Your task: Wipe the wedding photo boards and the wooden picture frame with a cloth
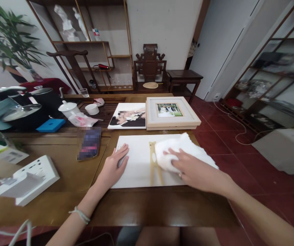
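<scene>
A flat white board (136,164) with a tan wooden stand piece (153,164) on it lies on the wooden table (67,171) in front of me. My left hand (115,164) rests flat on the board's left edge, fingers stretched out. My right hand (188,169) presses a crumpled white cloth (177,147) onto the board's right part, fingers curled over the cloth. Beyond the board lie an unframed photo print (128,116) and a pale wooden picture frame (171,112) holding a small photo.
A white power strip (31,179) sits at the left front, a phone (89,143) lies mid-table. A tea tray with pots, a white teapot (68,108) and a blue box (51,125) is at the back left. Dark chair (149,68) and shelves stand behind; red floor lies to the right.
</scene>
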The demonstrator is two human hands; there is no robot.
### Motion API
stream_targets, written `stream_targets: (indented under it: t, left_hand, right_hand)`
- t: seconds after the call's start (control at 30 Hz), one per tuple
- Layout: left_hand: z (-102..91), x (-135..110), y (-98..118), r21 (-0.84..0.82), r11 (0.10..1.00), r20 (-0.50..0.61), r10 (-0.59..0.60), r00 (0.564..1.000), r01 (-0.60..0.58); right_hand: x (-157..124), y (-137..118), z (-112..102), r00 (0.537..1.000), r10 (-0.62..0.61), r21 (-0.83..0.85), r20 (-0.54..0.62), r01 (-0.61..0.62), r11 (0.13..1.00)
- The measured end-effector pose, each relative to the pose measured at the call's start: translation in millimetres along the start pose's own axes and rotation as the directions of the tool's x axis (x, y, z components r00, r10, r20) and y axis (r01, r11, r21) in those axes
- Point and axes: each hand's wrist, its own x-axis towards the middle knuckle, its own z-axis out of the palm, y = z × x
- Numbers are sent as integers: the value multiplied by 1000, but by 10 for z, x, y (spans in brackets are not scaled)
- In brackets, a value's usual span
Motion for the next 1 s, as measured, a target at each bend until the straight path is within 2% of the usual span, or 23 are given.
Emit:
stream_targets:
  t: [0.13,0.27,0.37,0.47,0.57,0.63,0.73,0.87,1.0]
  left_hand:
    - [1,-5,-6,10,1000,4,0,1000,0]
    - [-3,-5,-1,17,1000,8,-4,1000,4]
    - [-5,-2,1,15,1000,7,-3,1000,3]
    - [-3,2,-4,13,1000,7,-5,1000,5]
    - [1,7,-7,15,1000,9,-9,1000,9]
    - [2,8,-6,14,1000,9,-10,1000,10]
    - [0,7,-4,10,1000,13,-9,1000,9]
    - [-2,6,1,10,1000,14,-8,1000,8]
    - [-4,7,8,11,1000,19,-8,1000,7]
  right_hand:
    - [-341,-231,-110,990,-37,130,135,20,991]
    - [-241,-67,-131,987,31,178,159,-60,982]
    - [40,184,-61,997,78,152,19,-80,985]
    - [332,372,83,979,105,97,-173,-89,991]
    - [497,413,246,942,100,22,-320,-98,995]
    - [492,348,330,925,103,12,-366,-106,994]
    - [315,126,385,938,72,32,-338,-65,997]
    - [-13,-238,370,978,-81,70,-194,96,993]
    - [-70,-364,345,957,-273,103,-102,283,954]
